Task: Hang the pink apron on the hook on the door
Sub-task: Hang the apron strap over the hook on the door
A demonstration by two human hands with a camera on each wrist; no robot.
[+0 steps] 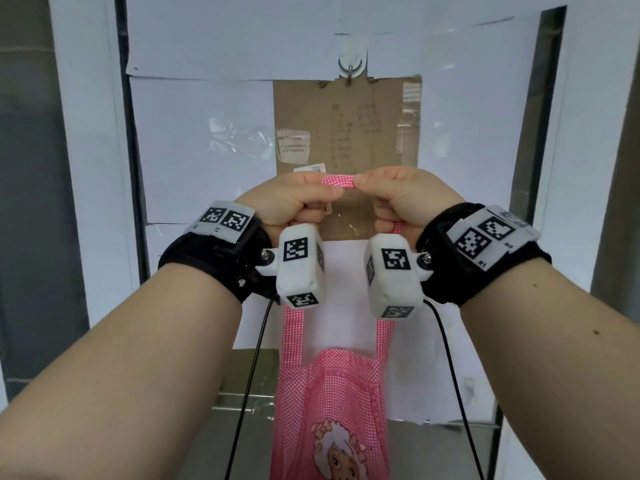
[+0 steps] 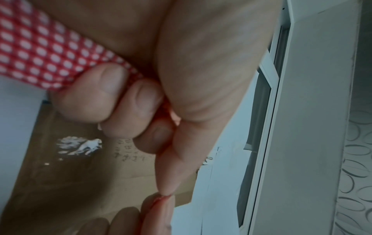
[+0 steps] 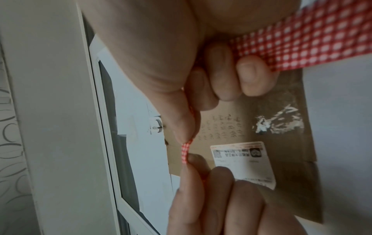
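holding the apron [image 1: 330, 414] up by its strap [image 1: 337, 180] with both hands in front of the door [image 1: 207, 133]. our left hand [image 1: 294, 200] has fingers curled round the strap's left part, thumb pinching it on top. our right hand [image 1: 398, 195] does the same on the right, fingers [image 3: 251, 76] curled round the checked band. a short stretch of strap runs level between the two thumbs. apron body hangs straight down below the wrists, cartoon sheep print near the bottom. the hook [image 1: 350, 69] sits above the hands on the door, well apart from the strap. brown cardboard [image 1: 349, 133] is taped just below the hook, behind the hands.
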